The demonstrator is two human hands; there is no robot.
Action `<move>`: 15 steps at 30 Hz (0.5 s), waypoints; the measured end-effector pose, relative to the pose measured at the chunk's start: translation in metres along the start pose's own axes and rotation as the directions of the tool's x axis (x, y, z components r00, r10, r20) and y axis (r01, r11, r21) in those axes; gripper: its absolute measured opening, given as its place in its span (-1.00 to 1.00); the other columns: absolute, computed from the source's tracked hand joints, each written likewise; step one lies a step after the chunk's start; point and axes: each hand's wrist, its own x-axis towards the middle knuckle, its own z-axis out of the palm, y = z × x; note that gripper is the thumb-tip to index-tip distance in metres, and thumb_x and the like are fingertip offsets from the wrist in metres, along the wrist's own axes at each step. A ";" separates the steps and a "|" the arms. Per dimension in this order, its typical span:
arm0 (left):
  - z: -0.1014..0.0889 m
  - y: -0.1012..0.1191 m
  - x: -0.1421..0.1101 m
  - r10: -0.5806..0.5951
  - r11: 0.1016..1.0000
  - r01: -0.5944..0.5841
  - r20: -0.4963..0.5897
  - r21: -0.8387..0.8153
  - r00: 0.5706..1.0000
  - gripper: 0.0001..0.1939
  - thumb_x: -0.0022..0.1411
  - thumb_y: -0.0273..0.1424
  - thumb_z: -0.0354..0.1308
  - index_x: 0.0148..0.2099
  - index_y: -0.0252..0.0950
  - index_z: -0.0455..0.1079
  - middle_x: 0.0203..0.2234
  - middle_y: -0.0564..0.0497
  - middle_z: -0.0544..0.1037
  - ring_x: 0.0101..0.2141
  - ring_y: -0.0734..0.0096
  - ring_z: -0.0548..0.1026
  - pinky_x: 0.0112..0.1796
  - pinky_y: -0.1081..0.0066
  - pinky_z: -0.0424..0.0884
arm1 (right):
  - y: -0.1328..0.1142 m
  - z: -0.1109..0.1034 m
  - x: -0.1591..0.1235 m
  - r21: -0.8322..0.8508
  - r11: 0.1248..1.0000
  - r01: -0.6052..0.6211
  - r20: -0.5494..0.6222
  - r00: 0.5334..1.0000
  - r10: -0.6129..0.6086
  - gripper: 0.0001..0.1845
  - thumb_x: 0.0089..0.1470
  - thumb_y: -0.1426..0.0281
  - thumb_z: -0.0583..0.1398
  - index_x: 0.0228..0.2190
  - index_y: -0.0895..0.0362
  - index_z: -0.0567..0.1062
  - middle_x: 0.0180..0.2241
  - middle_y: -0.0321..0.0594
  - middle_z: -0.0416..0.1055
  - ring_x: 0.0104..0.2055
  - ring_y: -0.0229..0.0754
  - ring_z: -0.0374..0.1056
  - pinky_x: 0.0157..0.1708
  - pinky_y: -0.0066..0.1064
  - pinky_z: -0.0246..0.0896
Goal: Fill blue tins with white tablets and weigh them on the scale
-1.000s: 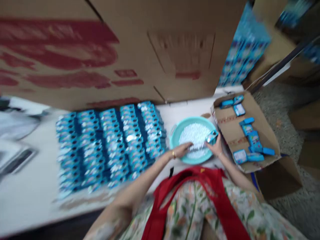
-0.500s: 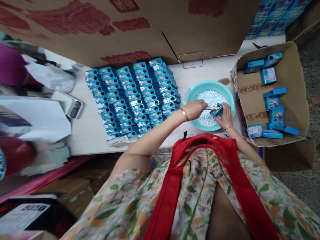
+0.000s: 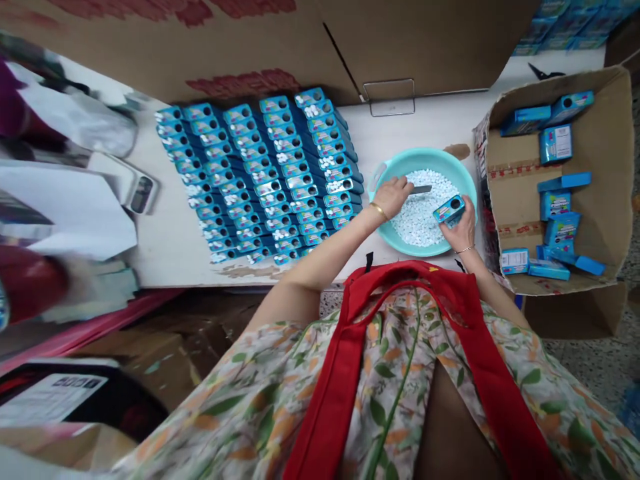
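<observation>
My left hand (image 3: 393, 196) is closed around the end of a thin, flat grey metal strip (image 3: 421, 189), its free end over the white pellets. In my right hand (image 3: 463, 230) is a small blue box (image 3: 449, 209), tilted, with a dark round hole in its top. Both hands are above a turquoise basin (image 3: 379, 177) that holds many small white pellets (image 3: 425, 230). Left of the basin, rows of similar blue boxes (image 3: 270, 188) stand upright, with holes on top and white pellets showing at many of them.
A cardboard carton (image 3: 513, 163) with several blue boxes lying in it stands at the right. A large cardboard sheet (image 3: 430, 47) rises behind the table, a wire stand (image 3: 389, 97) before it. A white device with a display (image 3: 143, 193) and papers (image 3: 65, 207) are at the left.
The blue box has moved away from the strip and turned so its top shows. The strip's end now shows apart from the box. The whole view has shifted slightly.
</observation>
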 end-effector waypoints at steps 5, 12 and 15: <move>0.060 -0.003 0.008 0.077 0.996 -0.063 0.232 -0.068 0.970 -0.61 0.42 -0.58 -0.14 0.14 -0.28 0.40 0.04 -0.21 0.47 0.04 0.11 0.40 0.05 0.19 0.36 | 0.004 -0.009 0.004 0.039 0.998 -0.047 -0.027 0.998 0.048 0.00 -0.04 0.15 0.33 0.30 0.19 0.07 0.28 0.25 0.19 0.37 0.25 0.19 0.37 0.22 0.08; 0.079 0.011 -0.006 0.191 0.960 -0.102 0.345 -0.261 0.919 -0.61 0.35 -0.62 -0.08 0.11 -0.34 0.43 0.02 -0.24 0.52 -0.04 0.13 0.49 0.06 0.20 0.35 | 0.013 -0.007 0.008 0.115 0.987 -0.113 -0.110 0.986 0.126 0.18 -0.10 -0.03 0.39 0.31 0.25 -0.01 0.32 0.39 0.08 0.42 0.28 0.11 0.43 0.23 -0.09; 0.084 0.029 -0.012 0.244 0.934 -0.113 0.373 -0.340 0.895 -0.65 0.32 -0.58 0.03 0.11 -0.36 0.43 0.02 -0.23 0.56 -0.07 0.18 0.53 0.00 0.31 0.39 | 0.019 -0.006 0.012 0.113 0.988 -0.104 -0.127 0.985 0.118 0.24 -0.11 -0.16 0.35 0.31 0.28 -0.02 0.32 0.42 0.08 0.42 0.27 0.10 0.43 0.21 -0.08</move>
